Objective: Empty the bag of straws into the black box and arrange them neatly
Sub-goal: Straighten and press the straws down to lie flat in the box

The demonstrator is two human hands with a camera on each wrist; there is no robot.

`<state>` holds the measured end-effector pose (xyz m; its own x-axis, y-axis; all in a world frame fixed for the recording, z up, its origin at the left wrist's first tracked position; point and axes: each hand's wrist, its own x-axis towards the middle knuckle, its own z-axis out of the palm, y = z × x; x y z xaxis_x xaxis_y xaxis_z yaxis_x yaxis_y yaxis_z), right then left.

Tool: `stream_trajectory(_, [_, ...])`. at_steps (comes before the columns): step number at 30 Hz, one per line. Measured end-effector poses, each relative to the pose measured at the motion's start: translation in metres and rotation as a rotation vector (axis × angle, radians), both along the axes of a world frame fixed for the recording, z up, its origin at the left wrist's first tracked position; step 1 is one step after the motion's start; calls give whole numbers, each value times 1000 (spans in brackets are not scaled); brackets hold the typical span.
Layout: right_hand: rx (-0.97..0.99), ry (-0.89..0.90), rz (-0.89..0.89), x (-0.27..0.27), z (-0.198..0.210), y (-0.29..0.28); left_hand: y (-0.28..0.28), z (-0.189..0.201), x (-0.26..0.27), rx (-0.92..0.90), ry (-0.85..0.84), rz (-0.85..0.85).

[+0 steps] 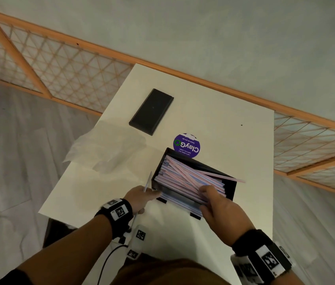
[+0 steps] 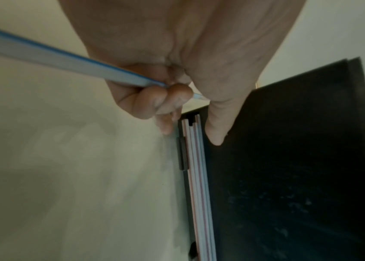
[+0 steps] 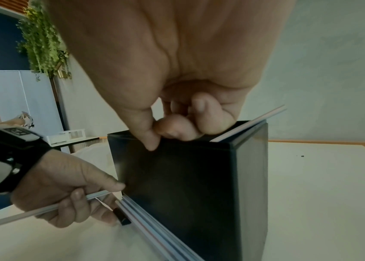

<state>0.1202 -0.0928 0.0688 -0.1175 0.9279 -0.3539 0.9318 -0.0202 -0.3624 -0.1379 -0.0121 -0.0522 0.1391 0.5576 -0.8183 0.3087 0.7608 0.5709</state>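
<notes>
We see the left hand (image 1: 140,197) pinching a single loose straw (image 1: 147,182) in curled fingers (image 2: 152,102) at the near-left corner of the black box (image 1: 229,187), which stands on the white table (image 1: 214,108). The right hand (image 1: 218,204) curls over the near rim onto the striped straws (image 1: 185,177) piled inside, but its fingertips are hidden there, so we cannot tell whether they pinch any. Beyond the left grip lie the crumpled clear bag (image 1: 105,149) and a black lid (image 1: 151,111); one straw pokes past the box's right rim
</notes>
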Motion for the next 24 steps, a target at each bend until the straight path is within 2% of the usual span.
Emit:
stream_trajectory(5, [24, -43, 41, -5, -11, 3, 1, -7, 12, -28, -28, 42])
stream_trajectory(10, [29, 3, 59, 0, -15, 3, -3, -14, 20, -51, 12, 108])
stream_trajectory(14, [18, 14, 85, 2, -15, 7, -2, -19, 18, 34, 77, 138])
stream_trajectory(16, [16, 26, 86, 3, -16, 9, 1, -20, 17, 19, 79, 193])
stream_trajectory(21, [11, 61, 83, 4, -14, 10, 0, -17, 16, -128, -75, 408])
stream_trajectory(24, [14, 66, 89, 5, -15, 11, -2, -13, 17, -129, -140, 432])
